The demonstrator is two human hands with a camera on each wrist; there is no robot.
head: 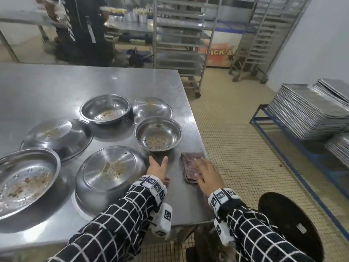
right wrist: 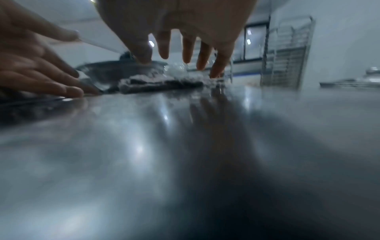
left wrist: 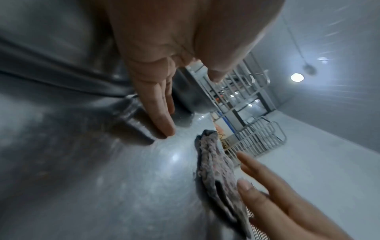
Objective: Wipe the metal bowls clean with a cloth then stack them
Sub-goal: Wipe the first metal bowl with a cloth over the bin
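Several dirty metal bowls lie on the steel table (head: 56, 87), some upright, some upside down. A small upright bowl (head: 158, 134) with crumbs stands just beyond my hands, and a large upturned bowl (head: 111, 171) lies to their left. A folded dark cloth (head: 189, 165) lies near the table's right edge. My left hand (head: 158, 167) is open, fingers straight, low on the table between those two bowls. My right hand (head: 206, 174) is open with spread fingers (right wrist: 185, 53) over the cloth (right wrist: 156, 82); whether it touches the cloth I cannot tell. The cloth (left wrist: 213, 162) lies flat.
More bowls lie further back (head: 105, 109) and at the left (head: 24, 178). A person in dark clothes (head: 83, 29) stands beyond the table. Tray racks (head: 179, 44) stand behind, stacked trays (head: 306, 114) at the right, and a round dark stool (head: 290, 227) beside me.
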